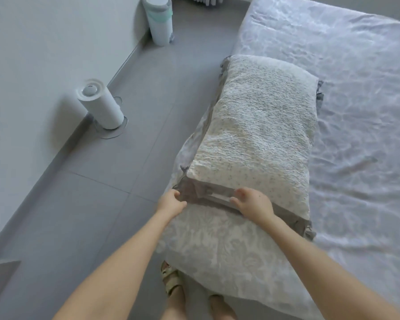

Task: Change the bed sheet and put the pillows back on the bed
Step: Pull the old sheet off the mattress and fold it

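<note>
A long cream pillow [261, 125] with a crinkled, speckled surface lies along the near left edge of the bed [356, 88], which carries a pale patterned sheet. A damask-patterned pillowcase [219, 245] with a grey-brown border covers the pillow's near end and hangs over the bed edge. My left hand [171, 203] pinches the left corner of the case's open border. My right hand [252, 203] grips the same border further right, fingers curled over its edge.
Grey tiled floor [129, 158] runs left of the bed to a white wall. A white cylindrical appliance [101, 105] stands by the skirting, a taller white bin [159, 19] further back. My sandalled feet [173, 280] stand at the bed edge.
</note>
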### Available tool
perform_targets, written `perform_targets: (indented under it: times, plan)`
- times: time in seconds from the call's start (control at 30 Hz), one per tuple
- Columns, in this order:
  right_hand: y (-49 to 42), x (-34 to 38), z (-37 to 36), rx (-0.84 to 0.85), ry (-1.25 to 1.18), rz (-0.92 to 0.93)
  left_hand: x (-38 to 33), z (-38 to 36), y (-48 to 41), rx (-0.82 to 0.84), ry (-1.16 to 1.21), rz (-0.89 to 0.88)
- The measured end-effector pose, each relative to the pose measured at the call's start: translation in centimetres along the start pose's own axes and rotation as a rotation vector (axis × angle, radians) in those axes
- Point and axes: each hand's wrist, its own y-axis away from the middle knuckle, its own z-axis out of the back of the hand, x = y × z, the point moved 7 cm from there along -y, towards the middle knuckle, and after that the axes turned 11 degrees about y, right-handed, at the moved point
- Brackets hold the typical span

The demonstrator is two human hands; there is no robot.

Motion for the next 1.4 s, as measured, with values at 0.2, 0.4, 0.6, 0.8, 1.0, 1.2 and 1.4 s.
perform_targets:
  times: [0.2,0.4,0.6,0.8,1.0,1.2,1.4]
  plan:
    - [1.7,3.3,-9.7,0.221,0.013,0.072,10.8,2.5,-2.0,-0.210,0.014,0.267]
    - [0.0,6.8,-17.0,0.281,0.076,0.097,23.8,-0.6,-4.8,-0.261,0.456,0.589]
    - [-0.9,9.5,-21.8,0.309,0.160,0.144,27.9,-6.6,-7.2,0.017,0.978,0.867]
    - [-0.1,9.7,-22.7,0.327,0.201,0.094,28.4,-6.8,-9.3,-0.182,1.199,0.849]
    - [1.9,12.6,-19.3,0.188,0.144,0.095,27.4,0.7,-3.8,-0.332,0.915,0.574]
    - [7.2,19.2,-16.5,0.163,0.065,0.341,16.3,8.6,5.3,-0.258,0.701,0.065]
    - [10.0,16.3,-3.9,-0.572,-0.096,0.188,2.4,11.3,11.3,-0.205,0.680,-0.276]
